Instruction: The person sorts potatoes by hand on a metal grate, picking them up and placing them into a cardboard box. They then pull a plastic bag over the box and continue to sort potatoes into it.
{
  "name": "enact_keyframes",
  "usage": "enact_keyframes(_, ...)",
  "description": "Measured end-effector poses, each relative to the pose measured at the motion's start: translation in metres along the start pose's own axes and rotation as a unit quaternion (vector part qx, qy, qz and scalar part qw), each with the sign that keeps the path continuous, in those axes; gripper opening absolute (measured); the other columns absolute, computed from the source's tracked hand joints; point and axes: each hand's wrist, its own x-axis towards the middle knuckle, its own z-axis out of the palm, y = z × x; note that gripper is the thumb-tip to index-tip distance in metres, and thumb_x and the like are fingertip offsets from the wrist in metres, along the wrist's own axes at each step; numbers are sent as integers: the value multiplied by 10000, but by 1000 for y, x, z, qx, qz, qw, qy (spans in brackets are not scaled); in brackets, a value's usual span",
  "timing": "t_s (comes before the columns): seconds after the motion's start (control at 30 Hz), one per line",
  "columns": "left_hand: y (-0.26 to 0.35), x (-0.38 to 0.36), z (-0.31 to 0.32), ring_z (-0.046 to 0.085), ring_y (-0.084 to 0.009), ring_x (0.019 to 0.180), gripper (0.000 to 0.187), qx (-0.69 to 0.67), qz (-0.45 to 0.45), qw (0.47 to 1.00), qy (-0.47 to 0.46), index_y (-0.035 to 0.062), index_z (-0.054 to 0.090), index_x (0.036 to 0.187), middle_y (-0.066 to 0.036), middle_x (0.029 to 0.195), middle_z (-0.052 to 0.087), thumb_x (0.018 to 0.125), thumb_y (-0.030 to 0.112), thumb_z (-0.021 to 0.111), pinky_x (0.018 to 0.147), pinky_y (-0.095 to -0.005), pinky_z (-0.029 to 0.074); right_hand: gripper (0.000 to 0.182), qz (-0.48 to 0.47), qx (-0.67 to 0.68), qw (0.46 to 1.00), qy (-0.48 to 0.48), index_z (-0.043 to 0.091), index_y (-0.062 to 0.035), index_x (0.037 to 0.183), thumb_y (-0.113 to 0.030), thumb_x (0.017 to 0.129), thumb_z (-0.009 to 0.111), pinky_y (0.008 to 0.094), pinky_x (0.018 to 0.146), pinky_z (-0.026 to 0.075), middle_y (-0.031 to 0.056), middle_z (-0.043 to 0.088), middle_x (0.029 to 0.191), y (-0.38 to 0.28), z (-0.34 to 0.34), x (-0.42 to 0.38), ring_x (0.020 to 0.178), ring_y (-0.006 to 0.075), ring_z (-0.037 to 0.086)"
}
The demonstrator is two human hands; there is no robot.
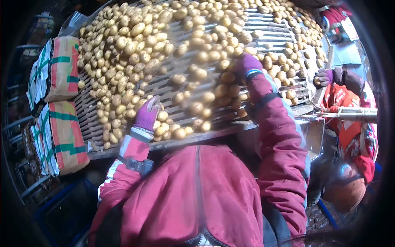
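Many potatoes (pixel 123 61) lie across a slatted metal table (pixel 173 39) in front of me. My left hand (pixel 147 114), in a purple glove, is at the near edge of the slats, against potatoes; its fingers are curled inward and whatever they hold is hidden. Farther out to the right, my right hand (pixel 249 65), also gloved in purple, reaches among potatoes in the middle of the slats. It is blurred, and its fingers cannot be made out. Bare slats show between the two hands, with some blurred potatoes there.
Two taped bags or boxes (pixel 66 138) stand along the left side. A co-worker in red (pixel 347 101) is at the right, a gloved hand (pixel 324 77) at the table's edge. Another red-gloved hand (pixel 335 15) shows at the top right. A pale pole (pixel 354 114) juts in from the right.
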Motion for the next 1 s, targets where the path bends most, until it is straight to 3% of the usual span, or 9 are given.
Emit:
enact_keyframes(0.23, 17, 11, 9, 639, -264, 1092, 386, -45, -61, 997, -26, -9, 612, 1293, -169, 1169, 683, 927, 116, 609, 959, -358, 499, 380, 8, 9, 1000, 16, 689, -88, 1050, -401, 839, 727, 478, 842, 524, 199, 722, 1013, 8, 8, 24, 981, 377, 695)
enact_keyframes(0.37, 28, 34, 36, 631, -308, 1133, 338, 105, 130, 985, -30, -6, 645, 1241, -172, 1224, 664, 934, 131, 611, 992, -379, 492, 397, -28, -33, 998, 47, 678, -111, 1075, -409, 820, 736, 489, 850, 524, 199, 715, 1030, 2, 5, 10, 1011, 388, 682)
enact_keyframes(0.53, 64, 58, 68, 642, -328, 1012, 314, 316, 167, 930, -89, 50, 690, 1095, -144, 1113, 679, 843, 237, 674, 906, -440, 512, 346, -72, -29, 997, 28, 676, -149, 1065, -396, 826, 723, 500, 833, 528, 195, 706, 1013, 1, 0, -5, 994, 389, 678)
enact_keyframes(0.63, 65, 71, 90, 627, -271, 890, 219, 426, 202, 878, -78, 146, 676, 986, -79, 962, 647, 814, 280, 660, 772, -442, 503, 314, 39, 74, 986, 144, 673, -159, 1050, -380, 832, 722, 500, 825, 528, 192, 701, 993, 11, 43, 26, 968, 401, 675)
enact_keyframes(0.73, 65, 72, 103, 624, -275, 913, 261, 470, 213, 853, -77, 154, 671, 1032, -70, 987, 650, 804, 280, 671, 780, -452, 501, 325, 46, 74, 992, 95, 677, -157, 1088, -356, 835, 723, 505, 818, 527, 188, 707, 1003, -4, 27, 15, 953, 408, 677)
enact_keyframes(0.83, 80, 68, 92, 634, -312, 1025, 355, 388, 130, 902, -135, 132, 668, 1154, -115, 1137, 668, 811, 225, 662, 885, -443, 513, 350, -57, 166, 983, 60, 683, -116, 1143, -327, 865, 713, 428, 749, 554, 154, 728, 982, 13, 21, 10, 875, 310, 708)
enact_keyframes(0.9, 91, 71, 76, 627, -340, 1100, 365, 324, 27, 932, -158, 96, 669, 1198, -157, 1195, 661, 840, 157, 628, 970, -436, 504, 382, 2, 440, 898, -18, 672, -68, 1180, -313, 888, 702, 349, 705, 552, 121, 735, 974, 20, 15, -4, 817, 213, 694)
enact_keyframes(0.97, 68, 67, 71, 630, -341, 1098, 357, 250, 110, 958, -84, 84, 672, 1196, -162, 1178, 666, 849, 144, 620, 977, -433, 503, 395, 6, 648, 757, -85, 657, -10, 1203, -288, 923, 680, 232, 658, 529, 62, 718, 953, 22, 4, -48, 732, 79, 636)
enact_keyframes(1.0, 63, 69, 71, 631, -341, 1096, 353, 210, 153, 965, -42, 78, 674, 1196, -165, 1170, 669, 853, 138, 615, 981, -431, 503, 390, 3, 697, 710, -99, 652, -16, 1218, -280, 932, 665, 257, 656, 534, 61, 701, 951, 24, 9, -60, 697, 111, 624)
